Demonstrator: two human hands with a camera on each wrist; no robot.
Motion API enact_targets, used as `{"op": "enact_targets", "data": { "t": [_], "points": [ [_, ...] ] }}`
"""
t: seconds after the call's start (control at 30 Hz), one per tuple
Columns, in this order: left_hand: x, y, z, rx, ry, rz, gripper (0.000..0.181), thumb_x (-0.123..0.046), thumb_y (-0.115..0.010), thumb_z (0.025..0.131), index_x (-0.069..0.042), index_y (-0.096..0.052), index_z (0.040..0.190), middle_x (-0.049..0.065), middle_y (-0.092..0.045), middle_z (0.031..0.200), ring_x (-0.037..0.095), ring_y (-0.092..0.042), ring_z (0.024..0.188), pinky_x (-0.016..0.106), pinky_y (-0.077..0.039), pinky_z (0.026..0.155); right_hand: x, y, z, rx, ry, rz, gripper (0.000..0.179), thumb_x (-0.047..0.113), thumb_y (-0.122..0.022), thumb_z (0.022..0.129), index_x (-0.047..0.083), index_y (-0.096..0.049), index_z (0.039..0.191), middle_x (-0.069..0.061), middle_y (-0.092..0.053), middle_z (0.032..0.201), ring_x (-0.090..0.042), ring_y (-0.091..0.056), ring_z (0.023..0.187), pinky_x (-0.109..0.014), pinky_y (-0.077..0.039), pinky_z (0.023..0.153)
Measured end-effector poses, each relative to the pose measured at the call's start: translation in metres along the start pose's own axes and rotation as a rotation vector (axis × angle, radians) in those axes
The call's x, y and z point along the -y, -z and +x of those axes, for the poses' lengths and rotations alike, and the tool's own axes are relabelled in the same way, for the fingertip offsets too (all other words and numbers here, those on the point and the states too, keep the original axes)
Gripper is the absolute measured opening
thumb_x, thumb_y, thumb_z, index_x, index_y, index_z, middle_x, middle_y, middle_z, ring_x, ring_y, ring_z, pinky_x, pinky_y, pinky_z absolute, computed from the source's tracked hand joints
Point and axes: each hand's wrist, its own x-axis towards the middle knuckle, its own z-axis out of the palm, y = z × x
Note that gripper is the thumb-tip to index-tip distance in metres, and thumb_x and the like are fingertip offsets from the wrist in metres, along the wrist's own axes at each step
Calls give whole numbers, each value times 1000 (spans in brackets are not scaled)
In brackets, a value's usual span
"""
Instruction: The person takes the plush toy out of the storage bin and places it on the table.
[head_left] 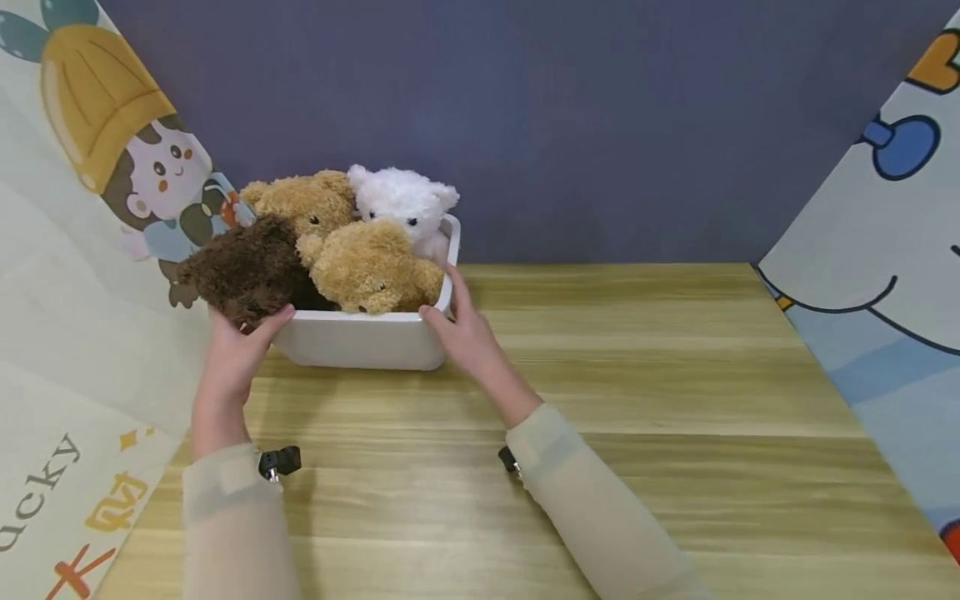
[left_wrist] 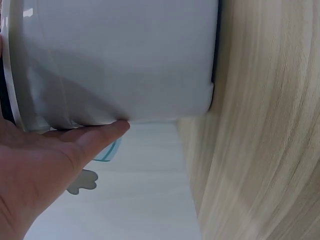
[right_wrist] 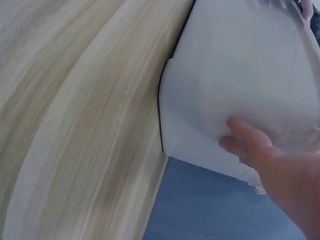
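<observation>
A white plastic bin (head_left: 360, 342) stands at the back left of the table, full of plush bears. A dark brown bear (head_left: 243, 267) leans over its left side, and a tan bear (head_left: 300, 200) and a white bear (head_left: 401, 200) sit at the back. Another tan bear (head_left: 367, 267) lies in front of them. My left hand (head_left: 232, 358) grips the bin's left end, thumb at the rim below the brown bear; in the left wrist view its fingers lie along the outer wall. At the right end my right hand (head_left: 468, 333) holds the bin, thumb on the rim, fingers against the outside.
The wood-grain table (head_left: 637, 375) extends to the right and toward me. A dark blue-grey wall (head_left: 525, 125) rises behind it. Cartoon-printed panels flank the table, the left panel (head_left: 90, 292) close beside the bin, the right panel (head_left: 885, 292) farther off.
</observation>
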Motion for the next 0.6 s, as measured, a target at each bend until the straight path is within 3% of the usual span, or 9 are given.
{"op": "enact_targets", "data": {
  "t": [0.3, 0.47, 0.53, 0.6],
  "points": [
    [8, 7, 6, -24, -13, 52, 112, -30, -78, 97, -29, 8, 169, 6, -6, 180, 22, -14, 165, 43, -14, 138, 1, -7, 2, -13, -16, -26, 78, 48, -60, 103, 49, -15, 168, -29, -43, 164, -45, -48, 150, -65, -40, 123],
    [10, 7, 7, -26, -30, 76, 116, -33, -80, 95, -28, 9, 169, 7, -5, 180, 23, -13, 165, 44, -13, 138, -1, -4, 2, -17, -5, -23, 78, 46, -61, 103, 48, -17, 168, -23, -61, 152, -41, -71, 123, -55, -59, 105],
    [11, 7, 7, -20, -33, 96, 119, -36, -81, 95, -28, 12, 169, 7, -4, 180, 25, -12, 166, 46, -12, 138, -3, -2, 2, -15, 2, -11, 78, 45, -61, 103, 48, -19, 168, -19, -67, 146, -35, -75, 113, -50, -63, 96],
    [10, 6, 5, -8, -20, 134, 121, -42, -80, 95, -29, 16, 168, 10, -2, 181, 30, -11, 166, 51, -12, 138, -5, 1, 2, -11, 4, 18, 77, 44, -61, 103, 48, -19, 168, -19, -69, 142, -33, -75, 113, -48, -65, 93]
  ]
}}
